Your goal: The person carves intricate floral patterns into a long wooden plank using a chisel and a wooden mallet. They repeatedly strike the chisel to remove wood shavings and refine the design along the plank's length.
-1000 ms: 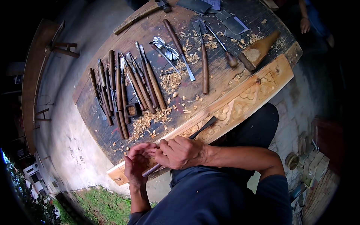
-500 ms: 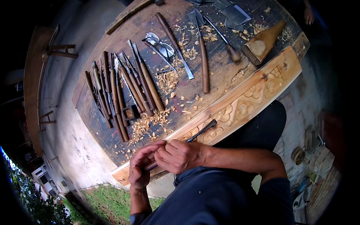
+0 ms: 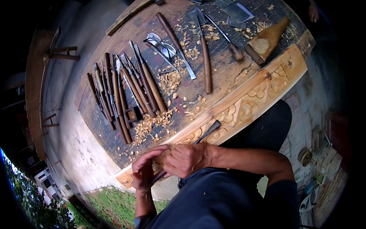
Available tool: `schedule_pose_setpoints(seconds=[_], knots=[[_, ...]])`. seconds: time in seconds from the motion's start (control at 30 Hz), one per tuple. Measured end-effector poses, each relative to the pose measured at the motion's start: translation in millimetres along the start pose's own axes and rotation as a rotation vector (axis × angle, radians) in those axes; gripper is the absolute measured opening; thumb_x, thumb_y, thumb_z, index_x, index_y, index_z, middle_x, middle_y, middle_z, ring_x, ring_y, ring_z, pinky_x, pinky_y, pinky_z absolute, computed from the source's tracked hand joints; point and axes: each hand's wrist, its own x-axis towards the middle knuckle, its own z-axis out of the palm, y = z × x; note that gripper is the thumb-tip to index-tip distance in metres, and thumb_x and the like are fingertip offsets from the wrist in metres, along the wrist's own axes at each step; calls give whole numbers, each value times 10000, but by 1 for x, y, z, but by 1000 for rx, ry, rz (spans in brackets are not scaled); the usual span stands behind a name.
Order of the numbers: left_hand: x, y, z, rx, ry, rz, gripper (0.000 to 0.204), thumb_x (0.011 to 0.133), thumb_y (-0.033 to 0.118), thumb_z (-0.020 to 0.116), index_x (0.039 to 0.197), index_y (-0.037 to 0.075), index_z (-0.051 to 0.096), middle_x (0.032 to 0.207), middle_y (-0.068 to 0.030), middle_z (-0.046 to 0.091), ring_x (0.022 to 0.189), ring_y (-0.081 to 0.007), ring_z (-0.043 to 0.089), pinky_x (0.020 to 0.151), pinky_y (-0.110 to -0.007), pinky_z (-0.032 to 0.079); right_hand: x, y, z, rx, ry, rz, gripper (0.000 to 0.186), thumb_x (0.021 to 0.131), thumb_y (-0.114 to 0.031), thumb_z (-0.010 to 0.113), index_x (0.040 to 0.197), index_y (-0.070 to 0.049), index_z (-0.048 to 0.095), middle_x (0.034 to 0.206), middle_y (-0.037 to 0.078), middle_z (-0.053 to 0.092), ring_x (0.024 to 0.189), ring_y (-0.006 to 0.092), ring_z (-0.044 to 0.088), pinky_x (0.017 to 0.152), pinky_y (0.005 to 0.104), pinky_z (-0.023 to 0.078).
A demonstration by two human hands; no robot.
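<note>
A carving gouge [image 3: 210, 131] with a flared metal blade is gripped in my right hand [image 3: 188, 159]. Its blade points up and to the right above the carved wooden board [image 3: 251, 100], and its dark handle slants down toward my left palm. My left hand [image 3: 145, 168] is cupped beside the handle's butt, with thumb and fingers apart; whether the palm touches the handle is hard to see. Flower-like reliefs run along the board, which lies across the table's near edge. My hands cover part of its lower left end.
Several wooden-handled chisels [image 3: 124, 91] lie side by side on the worktable [image 3: 98, 131]. Wood shavings [image 3: 148, 126] are scattered about. Eyeglasses [image 3: 166, 50], a wooden mallet [image 3: 267, 42] and a loose chisel [image 3: 206, 65] lie farther back. Another person's hand [image 3: 313, 14] shows at the top right.
My right hand has shifted slightly right with the gouge. The fingers of my left hand have loosened, and a gap has widened between the two hands.
</note>
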Motion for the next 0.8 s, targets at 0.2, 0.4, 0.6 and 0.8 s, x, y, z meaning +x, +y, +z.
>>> schedule_pose_setpoints(seconds=[0.2, 0.4, 0.6, 0.8], knots=[[0, 1, 3, 5, -55, 19, 1173, 937, 950, 319, 1302, -103, 685, 1367, -332, 675, 1370, -434, 600, 1249, -570, 330, -2, -1, 4, 19, 35, 5, 342, 860, -351, 719, 716, -130, 501, 638, -11, 482, 559, 123, 541, 532, 298, 331], [-2, -2, 3, -37, -15, 37, 1225, 930, 962, 285, 1274, -143, 689, 1316, -331, 702, 1321, -445, 641, 1272, -600, 290, -1, -3, -2, 43, -39, 5, 330, 902, -362, 681, 739, -108, 548, 670, 5, 553, 616, 153, 619, 603, 309, 463], [1, -3, 3, -54, -31, 59, 1231, 926, 970, 248, 1273, -118, 709, 1316, -319, 710, 1361, -453, 613, 1313, -612, 163, -1, -4, -1, 74, -17, 23, 346, 870, -375, 704, 717, -122, 522, 665, -3, 517, 589, 131, 576, 552, 311, 399], [5, 3, 1, 32, -119, 73, 1250, 898, 997, 213, 1305, -68, 725, 1401, -305, 676, 1476, -458, 507, 1327, -607, 95, -4, -5, 7, 96, 22, 12, 431, 892, -428, 742, 718, -124, 490, 657, -17, 461, 558, 123, 532, 518, 302, 370]])
